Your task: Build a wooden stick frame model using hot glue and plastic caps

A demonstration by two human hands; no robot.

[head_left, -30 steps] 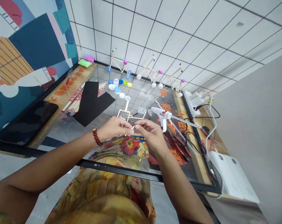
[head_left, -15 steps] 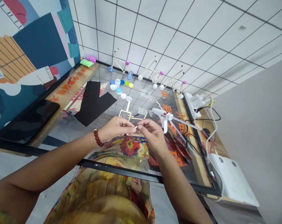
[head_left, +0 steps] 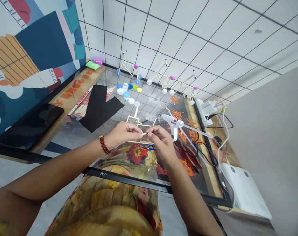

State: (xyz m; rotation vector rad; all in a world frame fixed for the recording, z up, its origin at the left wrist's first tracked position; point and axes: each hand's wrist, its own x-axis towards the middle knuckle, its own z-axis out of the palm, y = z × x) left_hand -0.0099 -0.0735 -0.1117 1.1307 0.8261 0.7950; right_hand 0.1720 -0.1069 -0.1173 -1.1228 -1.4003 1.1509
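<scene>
Desk, front half: I see left hand and right hand pinching a short stick, axis roughly along front edge, dark tip rightward; leveller than a second ago.

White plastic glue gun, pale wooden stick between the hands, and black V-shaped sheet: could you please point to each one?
White plastic glue gun [head_left: 173,126]: head view, where handle meets body.
Pale wooden stick [head_left: 144,133]: head view, its exposed part.
Black V-shaped sheet [head_left: 97,109]: head view, its broad middle.

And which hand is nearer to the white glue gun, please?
Right. The right hand is just left of the glue gun; the left hand is farther left.
</scene>
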